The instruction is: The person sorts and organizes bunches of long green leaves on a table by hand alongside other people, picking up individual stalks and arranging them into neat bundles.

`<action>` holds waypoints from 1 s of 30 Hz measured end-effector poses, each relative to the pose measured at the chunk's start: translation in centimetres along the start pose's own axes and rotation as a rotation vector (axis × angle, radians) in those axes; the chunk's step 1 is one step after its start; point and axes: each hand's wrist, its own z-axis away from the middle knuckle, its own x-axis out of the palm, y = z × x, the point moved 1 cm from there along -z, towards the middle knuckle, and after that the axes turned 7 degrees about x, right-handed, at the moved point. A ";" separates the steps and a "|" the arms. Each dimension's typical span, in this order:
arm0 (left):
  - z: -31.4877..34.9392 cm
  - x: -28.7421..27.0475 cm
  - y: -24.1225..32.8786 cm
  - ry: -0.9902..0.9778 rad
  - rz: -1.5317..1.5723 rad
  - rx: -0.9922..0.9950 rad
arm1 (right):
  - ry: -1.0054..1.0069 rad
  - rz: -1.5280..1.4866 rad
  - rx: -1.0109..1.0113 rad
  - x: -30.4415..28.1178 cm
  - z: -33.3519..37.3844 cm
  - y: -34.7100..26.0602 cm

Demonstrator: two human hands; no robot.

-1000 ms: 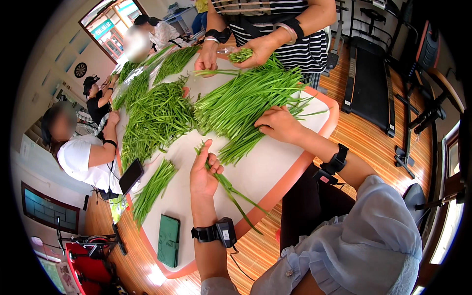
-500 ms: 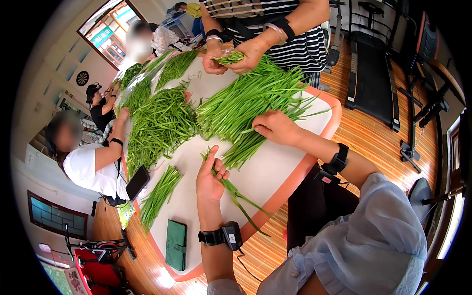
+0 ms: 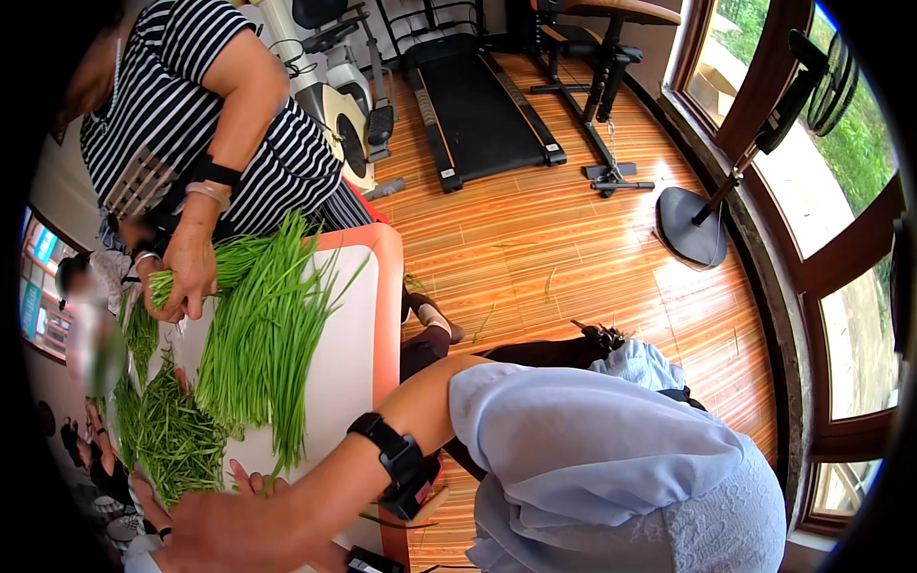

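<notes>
My right arm reaches across the lower left, and my right hand (image 3: 224, 530) is smeared by motion, so its fingers cannot be made out. Behind that forearm, the curled fingers of my left hand (image 3: 252, 479) show in part. Long green chive-like stalks (image 3: 394, 523) trail out past the forearm from my left hand, which stays closed on them. A large bunch of long green stalks (image 3: 258, 353) lies on the white table (image 3: 334, 353) just beyond my hands. To its left sits a tangled heap of green stalks (image 3: 172, 439).
Across the table a person in a striped top holds a green bundle (image 3: 229, 263) in both hands. The table has an orange rim (image 3: 387, 325). Beyond are a treadmill (image 3: 478, 105), a standing fan (image 3: 693, 224) and windows. Other people sit along the far left.
The view has swung to the right, so table and stalks sit further left. My right hand has moved from the bunch's near edge toward my left hand, now crossing in front of it.
</notes>
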 end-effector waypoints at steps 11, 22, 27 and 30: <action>0.0 0.7 -0.4 -0.171 -0.013 -0.182 | -0.335 0.224 0.811 -4.3 9.5 12.9; 1.2 1.1 0.3 -0.264 -0.212 -0.240 | -0.256 -0.054 0.880 -2.4 10.5 10.9; 0.5 -0.4 0.0 -0.155 -0.145 -0.185 | -0.357 0.009 0.930 -2.7 10.8 10.9; 0.0 -0.8 0.1 -0.024 -0.108 -0.120 | -0.478 0.115 0.862 -4.7 11.2 11.6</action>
